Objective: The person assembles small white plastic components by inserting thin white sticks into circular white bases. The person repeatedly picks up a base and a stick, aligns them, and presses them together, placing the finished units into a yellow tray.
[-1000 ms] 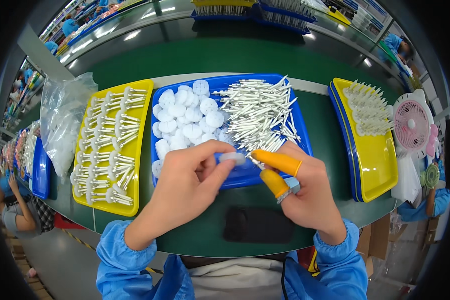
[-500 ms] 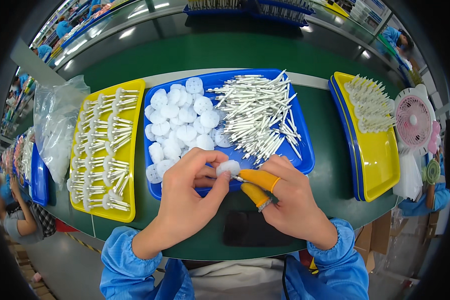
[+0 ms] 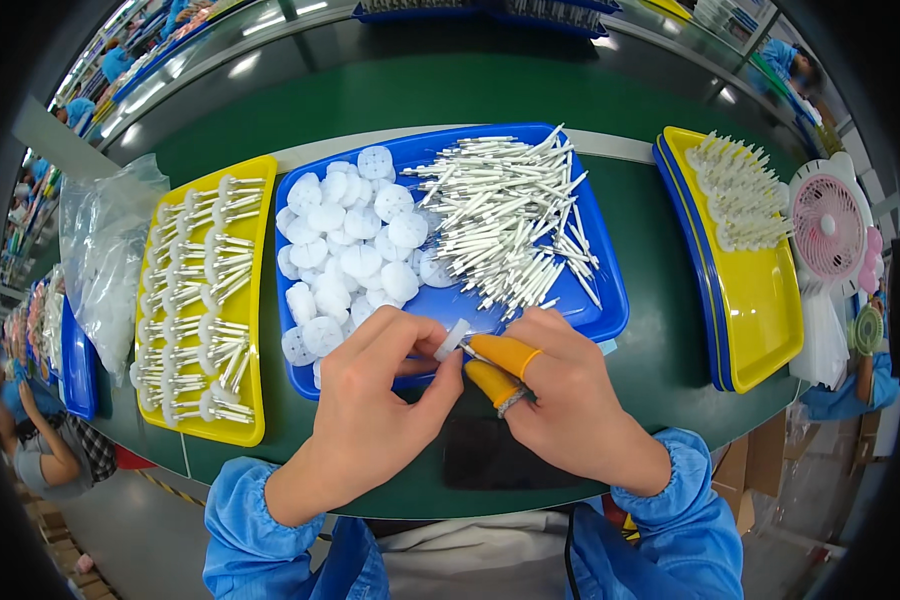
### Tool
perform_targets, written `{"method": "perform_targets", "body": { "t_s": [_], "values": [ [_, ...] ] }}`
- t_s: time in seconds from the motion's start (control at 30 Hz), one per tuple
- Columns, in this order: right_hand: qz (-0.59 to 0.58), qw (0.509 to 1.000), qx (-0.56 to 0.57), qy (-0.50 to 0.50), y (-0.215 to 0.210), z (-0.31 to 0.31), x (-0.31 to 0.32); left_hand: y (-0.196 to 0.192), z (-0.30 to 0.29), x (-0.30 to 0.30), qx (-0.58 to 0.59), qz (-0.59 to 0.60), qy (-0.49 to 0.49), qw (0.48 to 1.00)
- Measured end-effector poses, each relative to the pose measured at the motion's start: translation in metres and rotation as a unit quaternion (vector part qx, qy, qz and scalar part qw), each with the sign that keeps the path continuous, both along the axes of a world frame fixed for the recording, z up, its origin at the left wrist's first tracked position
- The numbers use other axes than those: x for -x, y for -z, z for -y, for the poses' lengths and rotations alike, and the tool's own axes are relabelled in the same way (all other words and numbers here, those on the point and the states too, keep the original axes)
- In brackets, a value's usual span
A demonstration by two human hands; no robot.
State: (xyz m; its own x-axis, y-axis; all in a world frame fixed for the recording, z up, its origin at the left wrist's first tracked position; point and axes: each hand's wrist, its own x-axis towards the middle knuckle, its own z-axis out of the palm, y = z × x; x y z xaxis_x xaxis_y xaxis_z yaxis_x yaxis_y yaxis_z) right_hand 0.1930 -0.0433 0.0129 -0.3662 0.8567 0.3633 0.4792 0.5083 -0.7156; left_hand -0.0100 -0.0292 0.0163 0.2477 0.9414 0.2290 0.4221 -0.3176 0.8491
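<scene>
My left hand pinches a round white plastic disc between thumb and fingers, its edge now tilted up. Against the disc, my right hand holds a thin white stick with a metal tip; yellow finger cots cover its thumb and forefinger. Both hands are over the near edge of a blue tray. In that tray, a pile of white discs lies on the left and a heap of thin white sticks on the right. Most of the held stick is hidden by my fingers.
A yellow tray at left bears rows of discs fitted with sticks. On the right, a yellow tray with similar pieces is stacked on blue ones, beside a pink fan. A clear plastic bag lies far left; a dark flat object is nearby.
The disc in my left hand has turned from lying nearly flat to edge-up. My right hand has shifted slightly left, its finger cots closer to the disc. The whole view has shifted a little.
</scene>
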Motion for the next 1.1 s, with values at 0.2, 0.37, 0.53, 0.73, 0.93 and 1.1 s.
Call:
{"method": "perform_targets", "body": {
  "t_s": [0.2, 0.37, 0.53, 0.73, 0.93, 1.1],
  "values": [
    [-0.024, 0.999, -0.007, 0.020, 0.000, 0.006, 0.004, -0.002, 0.005, -0.002, -0.039, -0.040, 0.003, 0.998],
    [-0.028, 0.998, -0.013, 0.052, 0.002, 0.008, 0.013, -0.001, 0.012, -0.004, -0.034, -0.074, 0.006, 0.997],
    [0.010, 0.996, 0.059, 0.063, -0.006, -0.004, 0.002, 0.013, 0.007, -0.002, -0.064, -0.074, 0.009, 0.995],
    [0.277, 0.927, -0.068, 0.242, 0.002, -0.028, -0.052, 0.005, -0.003, 0.000, -0.026, -0.032, -0.016, 0.999],
    [0.305, 0.921, -0.016, 0.243, 0.003, -0.026, -0.053, 0.002, -0.002, 0.001, -0.012, -0.001, -0.016, 1.000],
    [0.105, 0.973, 0.090, 0.183, -0.031, -0.005, -0.040, 0.001, -0.002, 0.002, 0.057, 0.068, -0.003, 0.996]
  ]
}}
